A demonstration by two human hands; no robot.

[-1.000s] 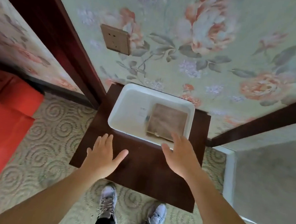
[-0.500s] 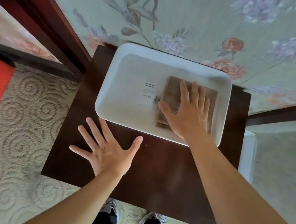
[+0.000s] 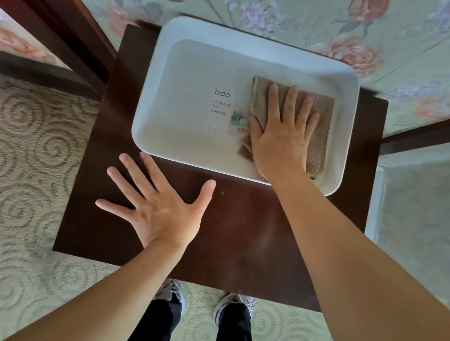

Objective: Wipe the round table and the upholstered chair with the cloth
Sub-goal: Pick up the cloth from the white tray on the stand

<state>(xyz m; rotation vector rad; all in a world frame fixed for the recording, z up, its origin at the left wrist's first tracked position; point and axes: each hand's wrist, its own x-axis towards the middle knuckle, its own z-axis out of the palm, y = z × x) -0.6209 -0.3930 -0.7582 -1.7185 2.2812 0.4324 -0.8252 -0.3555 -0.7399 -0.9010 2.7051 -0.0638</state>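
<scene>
1. Two hands are out: the right hand (image 3: pixel 282 138) lies flat and spread on the cloth (image 3: pixel 320 125) in the white box (image 3: pixel 205 53), not yet gripping it; the left hand (image 3: pixel 156 207) is spread wide and holds nothing over the dark bench (image 3: pixel 251 245).
2. Dragging the cloth instead of pinching it could slide the light box along the bench.
3. Box walls hem the cloth in on its right and near sides, so lifting straight up looks clearest.
4. Wall (image 3: pixel 296 8) behind, open carpet (image 3: pixel 17 171) left.

Right hand (image 3: pixel 281 133) pressed flat, fingers together; left hand (image 3: pixel 160 209) flat, fingers spread wide, palm down.
</scene>
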